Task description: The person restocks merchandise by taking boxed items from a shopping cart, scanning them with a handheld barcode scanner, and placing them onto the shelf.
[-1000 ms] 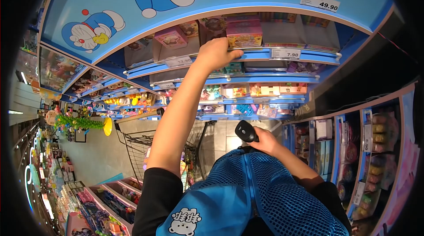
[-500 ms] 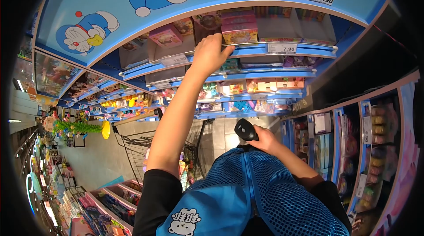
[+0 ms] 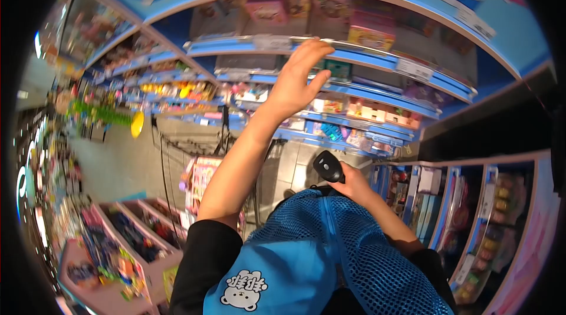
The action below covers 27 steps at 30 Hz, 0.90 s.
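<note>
One black device point(image 3: 327, 166) – right hand point(image 3: 354, 184) covers part – price tags point(image 3: 414, 69) blurred.

Shop aisle point(image 3: 124, 158), blue shelves point(image 3: 365, 55) with boxed goods point(image 3: 371, 32), price labels point(image 3: 414, 69), a wire shopping cart point(image 3: 225, 120)

Boxes point(image 3: 371, 30) stand on the upper shelf point(image 3: 359, 55) ahead, the left hand point(image 3: 298, 82) before its edge, with the cart point(image 3: 188, 148) left of the handheld device point(image 3: 328, 167) — itself in the right hand point(image 3: 354, 184) — display bins point(image 3: 162, 265) lower left, and the side rack point(image 3: 530, 226) far right.
</note>
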Each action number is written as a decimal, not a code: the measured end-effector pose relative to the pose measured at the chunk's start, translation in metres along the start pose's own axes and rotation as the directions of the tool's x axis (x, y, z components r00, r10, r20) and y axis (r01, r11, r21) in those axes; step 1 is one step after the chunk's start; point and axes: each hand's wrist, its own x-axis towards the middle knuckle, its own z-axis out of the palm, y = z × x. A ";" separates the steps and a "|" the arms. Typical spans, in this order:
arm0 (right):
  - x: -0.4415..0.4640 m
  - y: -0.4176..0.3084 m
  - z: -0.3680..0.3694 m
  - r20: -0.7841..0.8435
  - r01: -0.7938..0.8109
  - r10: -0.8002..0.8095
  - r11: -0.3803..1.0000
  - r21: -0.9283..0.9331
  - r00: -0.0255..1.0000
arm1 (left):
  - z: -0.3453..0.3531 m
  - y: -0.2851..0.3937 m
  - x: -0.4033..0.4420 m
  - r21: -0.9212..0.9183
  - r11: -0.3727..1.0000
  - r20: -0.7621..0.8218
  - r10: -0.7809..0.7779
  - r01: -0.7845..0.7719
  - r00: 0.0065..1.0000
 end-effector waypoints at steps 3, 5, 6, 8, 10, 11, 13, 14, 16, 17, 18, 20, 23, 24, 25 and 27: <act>0.006 -0.003 0.011 0.055 0.006 -0.003 0.999 -0.054 0.998 | -0.032 0.003 -0.064 -0.142 0.980 -0.065 -0.151 0.141 0.986; 0.010 -0.007 0.018 0.102 0.016 -0.006 0.995 -0.095 0.995 | -0.057 -0.002 -0.119 -0.215 0.910 -0.075 -0.377 0.354 0.923; 0.010 -0.002 0.023 0.093 0.069 -0.062 0.995 -0.072 0.994 | -0.065 -0.011 -0.152 -0.260 0.877 -0.147 -0.449 0.404 0.881; 0.013 0.004 0.035 0.127 0.110 -0.098 0.990 -0.087 0.987 | -0.093 -0.013 -0.215 -0.297 0.783 -0.275 -0.619 0.547 0.736; 0.017 0.005 0.048 0.165 0.150 -0.132 0.983 -0.103 0.977 | -0.122 -0.014 -0.284 -0.350 0.707 -0.425 -0.705 0.615 0.568; 0.019 0.001 0.055 0.209 0.143 -0.119 0.984 -0.103 0.971 | -0.137 -0.014 -0.319 -0.348 0.704 -0.508 -0.697 0.619 0.506; 0.025 -0.013 0.068 0.286 0.128 -0.092 0.986 -0.110 0.954 | -0.161 -0.014 -0.398 -0.465 0.638 -0.632 -0.725 0.613 0.274; 0.028 -0.021 0.076 0.326 0.124 -0.087 0.988 -0.094 0.941 | -0.170 -0.012 -0.439 -0.470 0.585 -0.652 -0.735 0.661 0.188; 0.035 -0.028 0.093 0.387 0.149 -0.089 0.981 -0.128 0.918 | -0.178 -0.007 -0.520 -0.464 0.466 -0.688 -0.725 0.753 0.025; 0.037 -0.031 0.102 0.414 0.161 -0.088 0.976 -0.146 0.906 | -0.176 -0.004 -0.558 -0.492 0.403 -0.685 -0.727 0.772 -0.057; 0.039 -0.039 0.110 0.437 0.154 -0.062 0.972 -0.179 0.897 | -0.172 0.000 -0.595 -0.467 0.307 -0.682 -0.722 0.829 -0.117; 0.040 -0.066 0.123 0.472 0.142 -0.011 0.960 -0.243 0.882 | -0.151 0.000 -0.679 -0.344 0.153 -0.717 -0.680 0.927 -0.153; 0.042 -0.094 0.141 0.533 0.169 -0.055 0.971 -0.168 0.844 | -0.132 0.050 -0.688 -0.309 -0.212 -0.622 -0.693 0.927 -0.366; 0.042 -0.095 0.147 0.546 0.184 -0.071 0.971 -0.155 0.835 | -0.117 0.054 -0.718 -0.239 -0.297 -0.580 -0.719 0.924 -0.381; 0.043 -0.090 0.153 0.564 0.223 -0.102 0.963 -0.150 0.820 | -0.095 0.052 -0.755 -0.165 -0.373 -0.536 -0.743 0.913 -0.401; 0.048 -0.067 0.165 0.596 0.302 -0.167 0.944 -0.134 0.786 | -0.062 0.063 -0.788 0.170 -0.297 -0.609 -0.781 0.940 -0.136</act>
